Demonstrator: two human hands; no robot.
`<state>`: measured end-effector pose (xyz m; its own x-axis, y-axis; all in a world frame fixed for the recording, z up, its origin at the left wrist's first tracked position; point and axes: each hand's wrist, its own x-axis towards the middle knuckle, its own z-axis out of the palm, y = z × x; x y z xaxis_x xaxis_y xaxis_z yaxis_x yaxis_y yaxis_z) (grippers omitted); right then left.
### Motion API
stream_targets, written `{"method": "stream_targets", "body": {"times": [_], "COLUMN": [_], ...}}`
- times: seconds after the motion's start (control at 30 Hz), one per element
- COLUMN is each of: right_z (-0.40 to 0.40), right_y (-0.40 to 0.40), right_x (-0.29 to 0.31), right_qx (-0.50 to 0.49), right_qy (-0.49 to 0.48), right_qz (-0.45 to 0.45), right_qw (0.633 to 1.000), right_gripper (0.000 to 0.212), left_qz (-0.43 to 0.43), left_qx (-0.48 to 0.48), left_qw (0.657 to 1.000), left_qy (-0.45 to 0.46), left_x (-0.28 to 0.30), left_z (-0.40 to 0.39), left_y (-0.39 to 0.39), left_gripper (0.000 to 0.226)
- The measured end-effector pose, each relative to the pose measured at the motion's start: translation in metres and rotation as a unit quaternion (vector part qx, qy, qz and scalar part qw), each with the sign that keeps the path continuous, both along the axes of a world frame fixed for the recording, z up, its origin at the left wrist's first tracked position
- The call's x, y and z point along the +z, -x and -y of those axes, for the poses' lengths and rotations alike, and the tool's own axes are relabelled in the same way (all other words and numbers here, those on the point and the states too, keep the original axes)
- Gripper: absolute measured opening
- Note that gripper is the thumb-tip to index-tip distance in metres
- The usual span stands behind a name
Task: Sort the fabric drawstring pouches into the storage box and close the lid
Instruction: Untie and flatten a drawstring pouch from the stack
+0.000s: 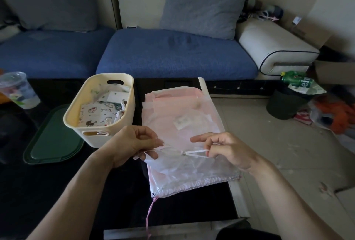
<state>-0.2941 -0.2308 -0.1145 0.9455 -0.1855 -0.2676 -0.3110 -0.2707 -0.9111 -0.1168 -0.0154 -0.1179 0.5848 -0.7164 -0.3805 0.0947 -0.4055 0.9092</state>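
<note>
Nearest to us, a pink cord (149, 214) trails off the front edge of the black table (57, 178), hanging from the gathered mouth of a stack of sheer pink and white drawstring pouches (182, 116) that lies on the table's right side.

Just above that stack, we see both bare hands raised over the fabric. The left hand (132, 143) has its fingers curled and pinches one end of a white drawstring (194, 153) along with a fold of the top pouch. The right hand (224, 149) pinches the looped other end of the same drawstring between thumb and fingertips, and the cord runs taut between the two hands with a small knot near its middle.

To the left of the pouches stands the cream storage box (76, 122), open, with printed cloth pouches (96, 113) already inside it. Its green lid (53, 141) lies flat on the table beside the box, partly tucked under the box's left side. Farther left, a clear plastic cup (19, 90) stands near the table's edge.

Beyond the table we see a blue sofa (172, 57) with grey cushions (201, 5), and on the floor to the right a dark waste bin (286, 103) topped with a green bottle (294, 80).
</note>
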Motion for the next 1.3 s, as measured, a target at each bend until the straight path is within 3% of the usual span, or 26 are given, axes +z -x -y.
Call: {"method": "stream_targets", "body": {"times": [0.13,0.27,0.4,0.5,0.6,0.7,0.77,0.9,1.03,1.13,1.2,1.3], "right_z": [-0.003,-0.014,-0.023,-0.023,-0.018,-0.011,-0.007,-0.005,-0.007,-0.012,-0.018,-0.029], "right_y": [0.000,0.002,0.000,-0.003,-0.004,-0.003,-0.002,-0.003,-0.005,-0.003,-0.004,-0.012], "right_x": [0.001,0.004,-0.001,-0.008,-0.008,-0.005,-0.005,-0.008,-0.002,0.007,0.009,0.008], "right_qx": [0.076,0.095,0.083,0.052,0.028,0.006,-0.016,-0.030,-0.032,-0.007,-0.018,-0.024], "right_qy": [0.051,0.120,0.175,0.186,0.149,0.100,0.093,0.091,0.083,0.042,-0.014,-0.146], "right_qz": [-0.035,-0.055,-0.054,-0.020,0.018,0.030,0.029,0.011,0.010,0.076,0.158,0.248], "right_qw": [0.995,0.987,0.980,0.981,0.988,0.994,0.995,0.995,0.996,0.996,0.987,0.957], "right_gripper": [0.018,0.023,0.035,0.032,0.031,0.041,0.052,0.051,0.036,0.023,0.022,0.030], "left_qz": [0.175,0.248,0.308,0.143,-0.020,-0.213,-0.293,-0.294,-0.110,-0.033,-0.041,-0.124], "left_qx": [0.032,0.101,0.059,0.093,0.117,0.135,0.132,0.156,0.212,0.216,0.206,0.178], "left_qw": [0.981,0.958,0.939,0.979,0.993,0.965,0.936,0.929,0.966,0.972,0.973,0.968], "left_qy": [-0.080,-0.105,-0.138,-0.110,-0.027,0.079,0.142,0.159,0.097,0.086,0.097,0.126], "left_x": [-0.005,-0.019,-0.032,-0.028,-0.016,0.000,0.005,0.002,-0.010,-0.016,-0.018,-0.015], "left_z": [0.010,0.017,0.018,0.020,0.017,0.011,0.007,0.010,0.019,0.018,0.019,0.025], "left_y": [0.013,0.014,0.015,0.016,0.011,0.007,0.005,0.006,0.008,0.006,0.008,0.020], "left_gripper": [0.013,0.017,0.024,0.026,0.025,0.023,0.019,0.018,0.018,0.021,0.033,0.035]}}
